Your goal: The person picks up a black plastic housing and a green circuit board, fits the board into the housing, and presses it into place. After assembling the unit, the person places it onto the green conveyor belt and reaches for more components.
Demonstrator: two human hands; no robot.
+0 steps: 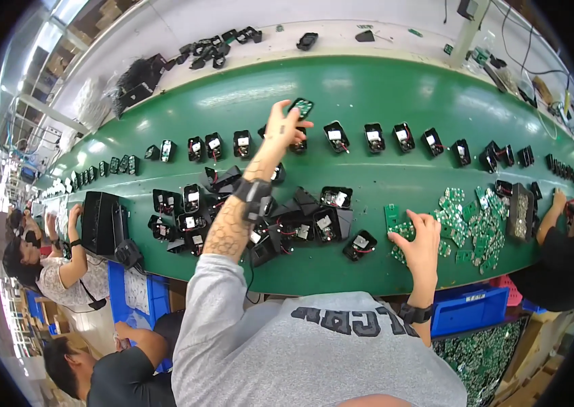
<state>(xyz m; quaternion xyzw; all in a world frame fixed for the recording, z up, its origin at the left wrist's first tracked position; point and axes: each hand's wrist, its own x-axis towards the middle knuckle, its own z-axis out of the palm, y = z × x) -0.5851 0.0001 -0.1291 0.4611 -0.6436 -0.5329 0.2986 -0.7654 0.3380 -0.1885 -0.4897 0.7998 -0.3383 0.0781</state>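
A small green board point(302, 106) is pinched in the left hand point(284, 124) fingers above the green surface point(368, 88); the right hand point(420, 239) fingers are spread flat on loose boards point(470, 220)

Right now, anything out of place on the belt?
Mostly tidy: black housings ride the belt in a spaced row. Nearer the edge, housings lie jumbled, some tipped, and green boards are scattered loose by the right hand.

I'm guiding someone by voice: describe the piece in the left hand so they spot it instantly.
Find the green conveyor belt, then the row of black housings across it. Above that row, the left hand pinches a small green circuit board, bare, unlike the boards in housings.
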